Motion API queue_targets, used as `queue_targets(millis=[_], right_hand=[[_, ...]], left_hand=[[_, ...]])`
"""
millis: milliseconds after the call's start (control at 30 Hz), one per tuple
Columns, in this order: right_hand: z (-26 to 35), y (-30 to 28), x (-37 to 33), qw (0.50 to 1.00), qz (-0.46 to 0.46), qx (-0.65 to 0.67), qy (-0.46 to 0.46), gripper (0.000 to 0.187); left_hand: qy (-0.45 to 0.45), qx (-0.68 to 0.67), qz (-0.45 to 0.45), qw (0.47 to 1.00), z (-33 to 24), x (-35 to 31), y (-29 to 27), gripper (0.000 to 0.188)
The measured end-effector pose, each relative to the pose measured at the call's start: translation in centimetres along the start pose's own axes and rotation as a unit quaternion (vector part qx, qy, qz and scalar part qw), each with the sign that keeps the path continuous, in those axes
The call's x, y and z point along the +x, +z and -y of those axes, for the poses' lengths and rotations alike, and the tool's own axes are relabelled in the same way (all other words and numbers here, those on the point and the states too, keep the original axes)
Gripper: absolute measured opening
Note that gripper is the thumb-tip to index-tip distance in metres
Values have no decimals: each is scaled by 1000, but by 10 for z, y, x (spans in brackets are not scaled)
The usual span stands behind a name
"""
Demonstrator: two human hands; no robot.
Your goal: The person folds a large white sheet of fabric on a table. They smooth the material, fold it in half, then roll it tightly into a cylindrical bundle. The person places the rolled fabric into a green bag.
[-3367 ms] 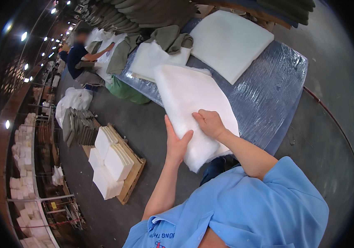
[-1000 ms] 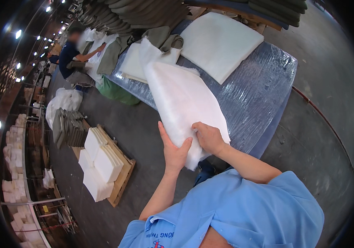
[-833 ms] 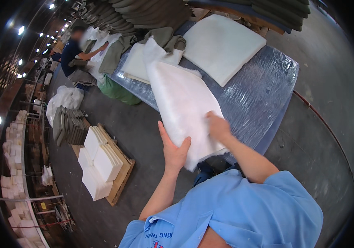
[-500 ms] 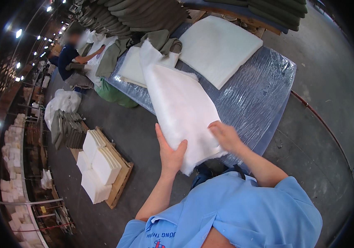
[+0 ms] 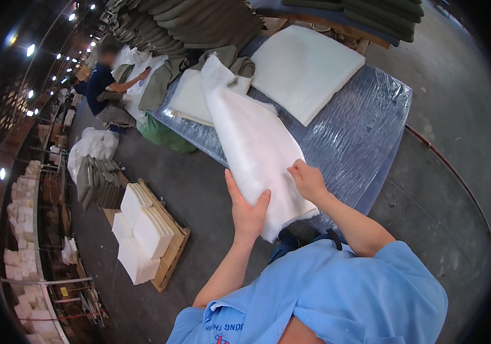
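Note:
A long piece of white fluffy wadding (image 5: pixel 257 137) lies slantwise from the table toward my body, its near end ragged and hanging past the table edge. My left hand (image 5: pixel 248 215) grips its left side near that end, thumb on top and fingers along the edge. On the opposite side, my right hand (image 5: pixel 308 182) has its fingers curled at the wadding's right edge, pinching it. Whether anything lies inside the wadding is hidden.
The table (image 5: pixel 366 126) is covered in clear plastic film. A thick white pad (image 5: pixel 306 69) lies at its far side, near grey cushion stacks (image 5: pixel 194 23). A pallet (image 5: pixel 171 264) with white foam blocks (image 5: pixel 142 235) stands lower left. A co-worker (image 5: pixel 101 83) works at the far left.
My right hand has shifted slightly up and left, its fingers curled tighter. The left hand keeps its hold on the wadding. The whole view has moved a little.

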State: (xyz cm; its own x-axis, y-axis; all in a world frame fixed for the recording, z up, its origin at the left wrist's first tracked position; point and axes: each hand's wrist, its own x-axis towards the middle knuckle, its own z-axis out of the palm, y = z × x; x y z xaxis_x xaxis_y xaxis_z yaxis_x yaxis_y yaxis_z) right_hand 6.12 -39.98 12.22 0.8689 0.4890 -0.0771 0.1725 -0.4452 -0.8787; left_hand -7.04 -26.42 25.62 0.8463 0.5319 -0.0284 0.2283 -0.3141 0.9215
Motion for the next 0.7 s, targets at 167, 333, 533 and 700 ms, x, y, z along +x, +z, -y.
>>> queue_targets(millis=[167, 333, 533, 700], right_hand=[[94, -24, 1, 992, 25, 53, -113, 38], [48, 4, 34, 997, -26, -45, -64, 39], [12, -33, -12, 999, 24, -26, -33, 31], [13, -58, -91, 983, 59, -38, -168, 52]], left_hand=[[-24, -21, -1, 999, 1, -1, 1, 106], [27, 22, 24, 999, -3, 6, 9, 111], [15, 9, 4, 1000, 6, 5, 3, 111], [15, 14, -9, 1000, 3, 8, 6, 109]])
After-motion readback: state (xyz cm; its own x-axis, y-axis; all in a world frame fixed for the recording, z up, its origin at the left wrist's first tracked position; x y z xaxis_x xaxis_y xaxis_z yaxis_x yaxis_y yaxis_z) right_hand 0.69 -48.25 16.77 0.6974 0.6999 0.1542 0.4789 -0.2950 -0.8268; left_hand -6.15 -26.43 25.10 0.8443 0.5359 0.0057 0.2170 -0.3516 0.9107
